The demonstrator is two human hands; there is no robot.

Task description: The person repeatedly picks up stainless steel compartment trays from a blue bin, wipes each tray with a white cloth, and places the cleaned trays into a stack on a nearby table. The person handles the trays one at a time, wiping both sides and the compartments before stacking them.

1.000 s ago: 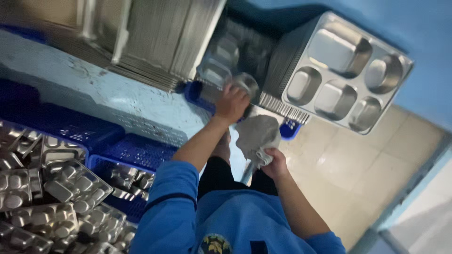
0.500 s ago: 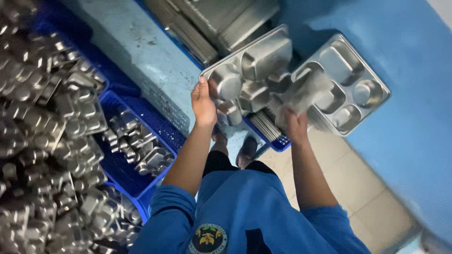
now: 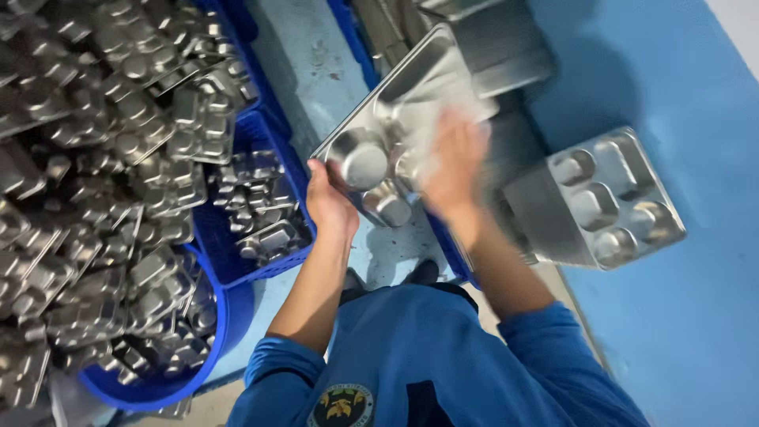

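My left hand (image 3: 328,202) grips the lower edge of a steel compartment tray (image 3: 371,158), which is tilted up in front of me with its underside bumps toward the camera. My right hand (image 3: 452,170) is blurred by motion and lies across the tray's right part, pressing a pale cloth (image 3: 443,103) on it. Both arms wear blue sleeves.
A stack of the same steel trays (image 3: 601,202) stands to the right against the blue wall (image 3: 688,316). On the left, a blue crate (image 3: 296,198) and a round blue tub (image 3: 225,316) hold several piled trays (image 3: 95,158). A grey concrete ledge (image 3: 308,63) runs behind them.
The view has swung left and down. The tray in my hands now sits apart from the stack on the right, and my right hand has moved onto its face.
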